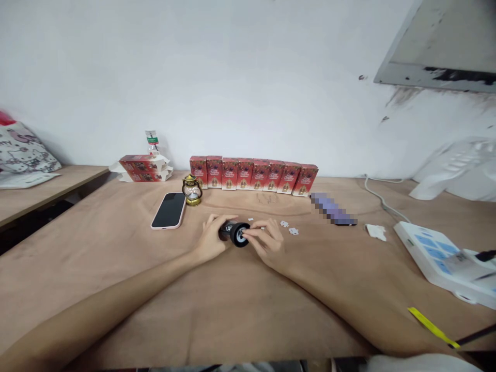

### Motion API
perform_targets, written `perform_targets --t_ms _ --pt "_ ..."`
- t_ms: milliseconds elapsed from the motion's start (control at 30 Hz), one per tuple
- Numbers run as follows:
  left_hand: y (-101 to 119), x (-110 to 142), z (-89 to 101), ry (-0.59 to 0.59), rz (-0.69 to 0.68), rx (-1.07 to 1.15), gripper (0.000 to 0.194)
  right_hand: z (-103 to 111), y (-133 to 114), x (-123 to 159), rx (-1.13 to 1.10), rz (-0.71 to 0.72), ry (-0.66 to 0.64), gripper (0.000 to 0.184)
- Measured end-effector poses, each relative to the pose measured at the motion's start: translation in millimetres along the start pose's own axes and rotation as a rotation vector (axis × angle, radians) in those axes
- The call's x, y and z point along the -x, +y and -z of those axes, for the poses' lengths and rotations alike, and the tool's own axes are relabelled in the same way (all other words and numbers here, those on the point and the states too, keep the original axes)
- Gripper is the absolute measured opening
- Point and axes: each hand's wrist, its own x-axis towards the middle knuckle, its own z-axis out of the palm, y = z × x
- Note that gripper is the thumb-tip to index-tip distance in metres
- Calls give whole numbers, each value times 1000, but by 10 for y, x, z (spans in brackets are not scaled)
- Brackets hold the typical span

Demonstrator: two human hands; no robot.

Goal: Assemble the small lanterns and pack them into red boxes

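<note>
My left hand (211,238) is wrapped round a small black lantern (234,236), which lies tilted with its base turned toward me and to the right. Inside the black base rim a pale round underside shows. The fingers of my right hand (270,244) are pinched together at this underside; whatever sits between the fingertips is too small to make out. Just beyond my right hand, a few small white pieces (293,231) lie on the wooden table (225,310). A gold lantern (191,190) with a clear globe stands upright past my left hand.
Several red printed boxes (245,174) stand in a row near the wall. An opened red box (142,168) lies at the back left. A phone (169,211) rests left of my hands. On the right are a pixelated purple item (331,209), a white power strip (426,248) and a yellow strip (432,326).
</note>
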Motion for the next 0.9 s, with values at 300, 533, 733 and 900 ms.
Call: perform_targets --t_ms 300,533,733,900 --pt "-98 -32 -14 110 -61 208 58 -3 370 17 150 -267 -85 15" --pt "-115 -35 -26 93 -107 157 52 -32 533 61 278 -223 -391 17" --pt "-71 -38 -14 64 -88 127 50 -56 568 65 225 -179 -406 18" --pt "-52 -35 -6 70 -91 113 51 -16 401 46 51 -129 -70 10"
